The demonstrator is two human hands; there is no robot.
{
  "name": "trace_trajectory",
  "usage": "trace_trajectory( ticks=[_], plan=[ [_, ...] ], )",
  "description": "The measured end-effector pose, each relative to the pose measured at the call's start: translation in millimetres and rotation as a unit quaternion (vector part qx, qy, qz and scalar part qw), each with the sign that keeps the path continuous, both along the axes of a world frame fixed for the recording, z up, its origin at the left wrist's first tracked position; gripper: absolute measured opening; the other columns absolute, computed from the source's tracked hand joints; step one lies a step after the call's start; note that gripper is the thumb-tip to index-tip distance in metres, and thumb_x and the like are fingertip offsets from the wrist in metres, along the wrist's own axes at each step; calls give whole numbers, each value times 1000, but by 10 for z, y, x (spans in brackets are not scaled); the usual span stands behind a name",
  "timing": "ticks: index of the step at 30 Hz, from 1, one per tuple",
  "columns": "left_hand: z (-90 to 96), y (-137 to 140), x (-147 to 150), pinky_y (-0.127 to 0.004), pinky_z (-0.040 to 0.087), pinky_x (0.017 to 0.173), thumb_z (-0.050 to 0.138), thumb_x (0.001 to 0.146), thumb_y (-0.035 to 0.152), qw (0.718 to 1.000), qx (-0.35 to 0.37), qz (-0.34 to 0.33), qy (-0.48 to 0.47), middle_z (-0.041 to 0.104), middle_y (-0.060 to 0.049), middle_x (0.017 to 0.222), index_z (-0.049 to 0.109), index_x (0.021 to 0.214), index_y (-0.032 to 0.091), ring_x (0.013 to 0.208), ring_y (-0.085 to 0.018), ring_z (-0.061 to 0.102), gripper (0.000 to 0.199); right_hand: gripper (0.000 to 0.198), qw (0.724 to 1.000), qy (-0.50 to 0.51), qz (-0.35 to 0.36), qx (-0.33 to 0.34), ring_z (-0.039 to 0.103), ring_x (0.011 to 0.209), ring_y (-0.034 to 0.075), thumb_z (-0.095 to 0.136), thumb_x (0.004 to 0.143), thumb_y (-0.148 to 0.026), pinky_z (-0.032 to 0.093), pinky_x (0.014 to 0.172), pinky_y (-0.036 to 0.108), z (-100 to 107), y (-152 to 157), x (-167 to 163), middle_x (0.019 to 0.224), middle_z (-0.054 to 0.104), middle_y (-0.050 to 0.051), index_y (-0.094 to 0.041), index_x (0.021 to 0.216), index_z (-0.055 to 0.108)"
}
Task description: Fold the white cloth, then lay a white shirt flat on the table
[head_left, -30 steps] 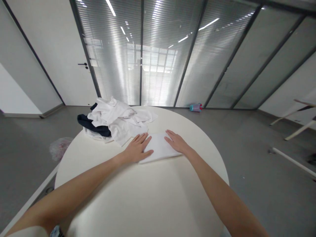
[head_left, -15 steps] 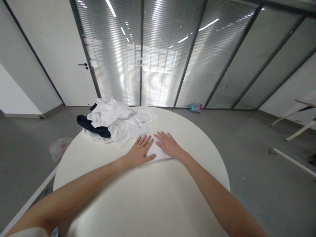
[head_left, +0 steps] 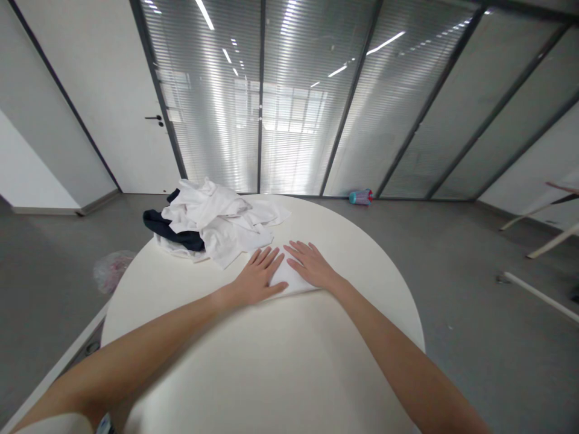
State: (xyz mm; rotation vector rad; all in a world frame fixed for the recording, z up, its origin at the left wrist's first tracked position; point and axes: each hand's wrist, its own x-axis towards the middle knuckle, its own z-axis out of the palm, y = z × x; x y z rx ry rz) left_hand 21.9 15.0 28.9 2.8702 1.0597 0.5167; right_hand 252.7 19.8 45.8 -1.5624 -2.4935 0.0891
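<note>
Pressing flat: I've got left hand [head_left: 256,279] and right hand [head_left: 312,266] palm-down on the folded white cloth [head_left: 289,281], fingers spread, nothing pinched. Since a second ago the right hand slid in toward the left and the cloth now shows about half as wide, so I read that as another fold closed and being smoothed. Cloth sits mid-table [head_left: 271,361], just beside the heap of white and dark garments [head_left: 212,226] at far left. No bins or baskets in view. Capped bottle [head_left: 360,196] on the floor; contents can't tell.
</note>
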Motion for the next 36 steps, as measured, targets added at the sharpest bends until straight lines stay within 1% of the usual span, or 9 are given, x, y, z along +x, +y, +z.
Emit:
trace_trajectory(
  ticks=[10, 18, 21, 24, 27, 29, 31, 33, 36],
  plan=[
    [38, -3, -13, -54, 15, 123, 36, 96, 67, 1000, -13, 4, 16, 26, -18, 161, 31, 155, 11, 151, -33, 20, 81, 63, 1000, 0, 2, 3, 28, 148, 25, 17, 102, -58, 18, 121, 50, 15, 3, -3, 160, 33, 5, -27, 153, 38],
    [31, -12, -47, -52, 15, 122, 35, 92, 73, 999, -3, -4, 35, 25, -15, 162, 26, 157, 17, 151, -31, 17, 86, 66, 1000, 0, 1, -6, 26, 149, 25, 17, 101, -63, 18, 121, 50, -3, 38, 26, 161, 31, 6, -29, 154, 37],
    [4, -68, -196, -51, 15, 123, 36, 91, 74, 999, -2, -7, 49, 22, -17, 163, 24, 157, 14, 152, -32, 15, 90, 67, 999, 3, -17, -29, 22, 150, 25, 17, 100, -63, 16, 122, 51, -59, 87, 189, 162, 30, 4, -29, 156, 33],
    [-9, -141, -469, -49, 17, 123, 38, 91, 74, 998, -13, -20, 59, 18, -18, 163, 19, 158, 13, 152, -32, 14, 93, 67, 995, 25, -64, -66, 21, 151, 27, 18, 101, -62, 19, 120, 54, -96, 150, 447, 163, 26, 4, -27, 157, 30],
    [20, -177, -686, -50, 22, 122, 39, 96, 66, 999, -35, -16, 37, 22, -15, 163, 27, 157, 17, 151, -31, 19, 79, 67, 992, 51, -96, -66, 23, 150, 30, 19, 101, -59, 20, 120, 55, -65, 206, 607, 161, 32, 7, -22, 154, 37],
    [63, -170, -699, -51, 28, 120, 38, 100, 58, 999, -42, 20, -11, 30, -14, 161, 37, 153, 19, 150, -30, 23, 66, 68, 991, 76, -106, -36, 22, 150, 29, 19, 102, -58, 19, 121, 53, -11, 220, 567, 158, 37, 10, -18, 151, 42],
    [108, -151, -593, -51, 31, 119, 37, 101, 55, 997, -36, 45, -55, 34, -13, 159, 43, 150, 20, 150, -31, 25, 61, 68, 991, 103, -84, -16, 22, 150, 27, 18, 102, -58, 19, 121, 50, 40, 204, 410, 158, 38, 9, -18, 151, 42],
    [129, -131, -414, -52, 31, 119, 39, 100, 56, 997, -21, 38, -68, 33, -13, 160, 42, 150, 21, 150, -31, 23, 62, 67, 993, 108, -29, -25, 21, 151, 25, 18, 102, -60, 17, 122, 50, 67, 162, 195, 159, 35, 7, -22, 152, 40],
    [83, -108, -160, -56, 26, 120, 40, 98, 60, 999, -6, 19, -48, 27, -15, 162, 34, 154, 19, 151, -33, 17, 70, 64, 997, 60, 28, -44, 20, 151, 26, 17, 102, -61, 13, 121, 54, 51, 87, -58, 162, 29, 4, -29, 153, 38]
  ],
)
